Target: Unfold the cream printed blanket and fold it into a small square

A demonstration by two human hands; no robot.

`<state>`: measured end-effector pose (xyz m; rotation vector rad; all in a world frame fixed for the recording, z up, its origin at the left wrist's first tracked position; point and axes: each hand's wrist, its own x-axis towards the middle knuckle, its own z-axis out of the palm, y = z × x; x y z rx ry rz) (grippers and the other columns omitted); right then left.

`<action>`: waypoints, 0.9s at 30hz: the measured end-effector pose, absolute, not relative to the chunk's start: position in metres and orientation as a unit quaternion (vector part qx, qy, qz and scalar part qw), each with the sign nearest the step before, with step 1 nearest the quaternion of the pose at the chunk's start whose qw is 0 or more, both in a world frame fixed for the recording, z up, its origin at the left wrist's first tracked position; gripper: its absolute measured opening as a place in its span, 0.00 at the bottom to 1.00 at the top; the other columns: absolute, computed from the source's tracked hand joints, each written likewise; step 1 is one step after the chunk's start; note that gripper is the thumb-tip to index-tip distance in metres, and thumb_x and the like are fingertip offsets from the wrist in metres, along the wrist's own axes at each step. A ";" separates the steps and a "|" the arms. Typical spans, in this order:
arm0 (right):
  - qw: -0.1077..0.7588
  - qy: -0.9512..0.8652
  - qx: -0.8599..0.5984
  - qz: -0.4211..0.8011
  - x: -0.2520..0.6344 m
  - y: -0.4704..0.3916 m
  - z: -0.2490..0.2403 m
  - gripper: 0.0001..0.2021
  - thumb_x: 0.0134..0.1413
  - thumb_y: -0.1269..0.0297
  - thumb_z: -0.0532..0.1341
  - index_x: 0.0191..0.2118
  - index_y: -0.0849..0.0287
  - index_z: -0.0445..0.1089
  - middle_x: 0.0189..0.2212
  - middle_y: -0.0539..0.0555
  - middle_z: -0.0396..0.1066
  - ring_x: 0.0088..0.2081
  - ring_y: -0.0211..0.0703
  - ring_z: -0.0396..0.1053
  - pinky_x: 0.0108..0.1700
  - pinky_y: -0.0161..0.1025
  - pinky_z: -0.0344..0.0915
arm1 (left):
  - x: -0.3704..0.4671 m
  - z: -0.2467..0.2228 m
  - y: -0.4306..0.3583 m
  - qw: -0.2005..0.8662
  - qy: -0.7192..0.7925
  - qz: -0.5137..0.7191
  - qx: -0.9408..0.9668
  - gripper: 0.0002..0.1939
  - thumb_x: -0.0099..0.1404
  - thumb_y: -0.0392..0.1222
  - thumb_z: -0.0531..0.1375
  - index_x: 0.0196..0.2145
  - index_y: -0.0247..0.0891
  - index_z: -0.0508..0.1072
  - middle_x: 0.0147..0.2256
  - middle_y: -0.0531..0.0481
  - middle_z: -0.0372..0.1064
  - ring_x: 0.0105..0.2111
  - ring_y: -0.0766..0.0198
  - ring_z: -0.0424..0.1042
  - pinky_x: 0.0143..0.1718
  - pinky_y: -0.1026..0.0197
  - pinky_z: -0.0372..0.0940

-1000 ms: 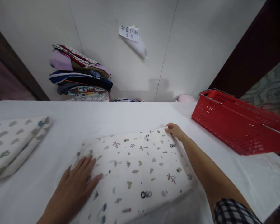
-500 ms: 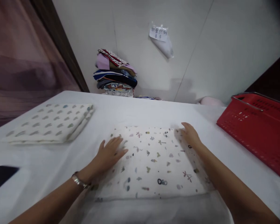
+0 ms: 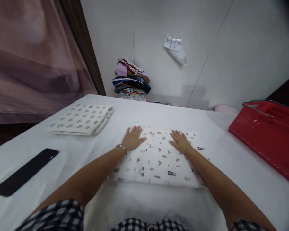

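A white cloth printed with small plants and rainbows lies folded into a rough rectangle before me. My left hand rests flat on its far left corner, fingers spread, with a silver bracelet at the wrist. Flat on the far right part of the same cloth is my right hand, its fingers apart too. Neither hand grips anything. To the left sits another folded cloth, cream with grey-green leaf-like shapes.
All this is on a white-covered table. A black flat slab lies at the left. At the right stands a red basket with a metal handle. Stacked fabrics rise behind the table, against a wall bearing a paper note.
My right hand has moved inward from the cloth's right edge onto its top. My left hand has slid toward the far left corner. The camera view has shifted, showing more of the black slab.
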<state>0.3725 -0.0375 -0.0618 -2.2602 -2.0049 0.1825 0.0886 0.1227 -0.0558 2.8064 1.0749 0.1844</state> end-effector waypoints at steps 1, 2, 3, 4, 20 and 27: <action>0.058 -0.658 -0.747 0.069 0.371 -0.038 -0.058 0.32 0.61 0.43 0.41 0.65 0.55 0.50 0.67 0.55 0.39 0.67 0.49 0.35 0.64 0.55 0.35 | 0.090 -0.051 0.123 0.080 0.360 0.054 0.928 0.36 0.64 0.63 0.44 0.62 0.38 0.54 0.65 0.44 0.42 0.65 0.50 0.38 0.63 0.41 0.34; 0.060 -0.653 -0.751 0.077 0.369 -0.041 -0.055 0.32 0.61 0.42 0.41 0.64 0.55 0.51 0.67 0.55 0.39 0.67 0.50 0.35 0.64 0.55 0.36 | 0.091 -0.045 0.123 0.101 0.365 0.048 0.924 0.35 0.64 0.62 0.45 0.62 0.38 0.55 0.65 0.44 0.42 0.65 0.51 0.38 0.63 0.42 0.34; 0.063 -0.647 -0.756 0.078 0.368 -0.046 -0.051 0.32 0.61 0.42 0.41 0.64 0.55 0.51 0.67 0.56 0.39 0.67 0.50 0.35 0.63 0.55 0.36 | 0.090 -0.039 0.123 0.128 0.375 0.048 0.917 0.35 0.65 0.61 0.45 0.62 0.38 0.55 0.65 0.44 0.42 0.65 0.51 0.39 0.63 0.43 0.35; 0.067 -0.639 -0.763 0.070 0.367 -0.052 -0.049 0.32 0.61 0.43 0.41 0.64 0.56 0.52 0.67 0.56 0.39 0.67 0.50 0.35 0.63 0.55 0.37 | 0.087 -0.033 0.123 0.158 0.390 0.058 0.905 0.34 0.65 0.61 0.45 0.62 0.38 0.54 0.65 0.44 0.42 0.65 0.52 0.39 0.63 0.45 0.37; 0.029 -0.600 -0.799 -0.009 0.324 -0.118 -0.059 0.27 0.64 0.51 0.39 0.63 0.55 0.53 0.66 0.56 0.41 0.66 0.51 0.37 0.62 0.59 0.39 | -0.013 -0.027 0.038 0.285 0.562 0.132 0.765 0.31 0.62 0.51 0.54 0.59 0.33 0.58 0.47 0.42 0.70 0.45 0.56 0.70 0.45 0.61 0.62; 0.051 -0.620 -0.779 0.081 0.299 -0.122 -0.053 0.28 0.63 0.49 0.41 0.63 0.54 0.53 0.66 0.54 0.41 0.66 0.48 0.37 0.63 0.56 0.39 | -0.006 -0.019 0.045 0.287 0.601 0.082 0.741 0.24 0.59 0.53 0.56 0.46 0.33 0.69 0.47 0.38 0.70 0.47 0.53 0.69 0.43 0.61 0.62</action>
